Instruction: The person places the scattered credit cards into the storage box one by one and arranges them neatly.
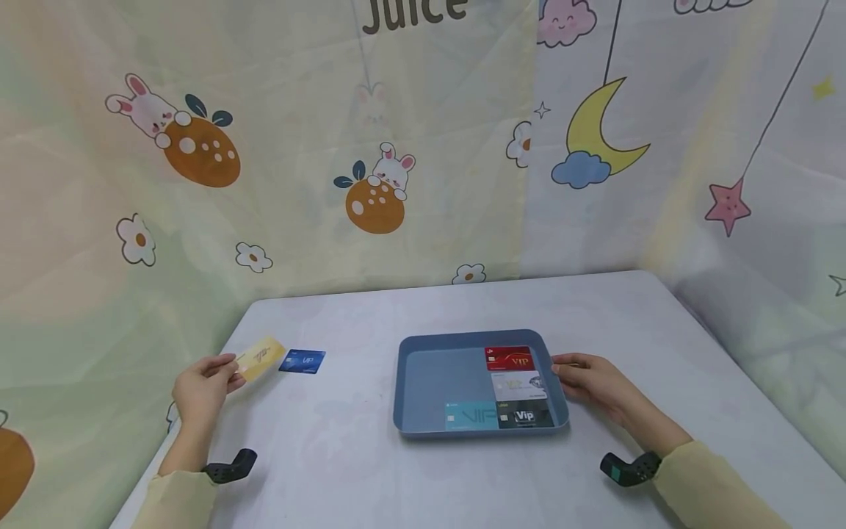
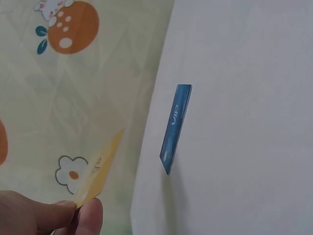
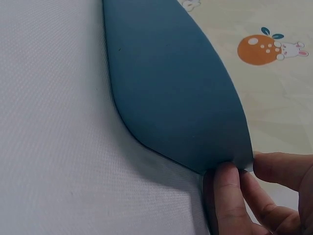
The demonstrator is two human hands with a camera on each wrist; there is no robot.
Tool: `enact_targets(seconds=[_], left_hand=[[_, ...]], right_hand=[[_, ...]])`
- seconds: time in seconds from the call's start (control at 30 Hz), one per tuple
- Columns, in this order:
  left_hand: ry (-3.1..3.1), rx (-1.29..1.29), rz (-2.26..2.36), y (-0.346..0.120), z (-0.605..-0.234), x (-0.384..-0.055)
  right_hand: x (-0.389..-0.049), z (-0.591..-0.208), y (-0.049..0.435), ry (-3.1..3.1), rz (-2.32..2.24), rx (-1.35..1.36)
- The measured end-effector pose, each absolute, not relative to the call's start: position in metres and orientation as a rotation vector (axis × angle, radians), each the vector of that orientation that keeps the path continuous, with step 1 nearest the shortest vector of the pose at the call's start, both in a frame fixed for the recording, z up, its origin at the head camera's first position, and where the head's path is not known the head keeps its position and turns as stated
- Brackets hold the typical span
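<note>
My left hand point(image 1: 200, 388) pinches a yellow card point(image 1: 261, 358) by its near end, raised at the left side of the table. In the left wrist view the yellow card point(image 2: 99, 169) stands tilted between thumb and fingers. Just beyond it lies a blue VIP card point(image 1: 302, 361), flat on the table. At the other side, my right hand point(image 1: 598, 383) grips the right edge of a blue-grey tray point(image 1: 423, 382). Inside the tray's right part lie a red card point(image 1: 510, 358), a white card point(image 1: 515, 385), a teal card point(image 1: 471, 416) and a black card point(image 1: 525, 415).
A white-covered table point(image 1: 344, 470) carries everything. Behind and beside it hangs a printed curtain point(image 1: 297, 147) with rabbits, oranges and a moon. Each wrist wears a black camera, one on the left point(image 1: 231, 467) and one on the right point(image 1: 631, 469).
</note>
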State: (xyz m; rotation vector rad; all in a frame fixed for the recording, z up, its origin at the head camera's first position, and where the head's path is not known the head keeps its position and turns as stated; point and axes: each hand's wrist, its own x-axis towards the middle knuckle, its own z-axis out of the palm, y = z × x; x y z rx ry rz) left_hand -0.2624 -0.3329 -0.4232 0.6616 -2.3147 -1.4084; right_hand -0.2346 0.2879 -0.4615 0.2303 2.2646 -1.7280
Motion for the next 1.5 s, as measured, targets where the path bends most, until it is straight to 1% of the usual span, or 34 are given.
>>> enact_targets(seconds=[0.23, 0.83, 1.23, 1.5], left_hand=[[-2.312, 0.649, -1.413, -0.328, -0.427, -0.262], [-2.284, 0.564, -1.45, -0.298, -0.415, -0.263], [-2.304, 0.445, -1.52, -0.266, -0.395, -0.261], [-2.327, 0.301, -1.552, -0.242, -0.375, -0.257]], right_hand=[[-0.234, -0.462, 0.288, 2.272, -1.718, 0.244], [-0.234, -0.462, 0.289, 2.253, -1.752, 0.212], [-0.233, -0.462, 0.289, 2.26, -1.754, 0.214], [-0.232, -0.462, 0.289, 2.264, -1.754, 0.215]])
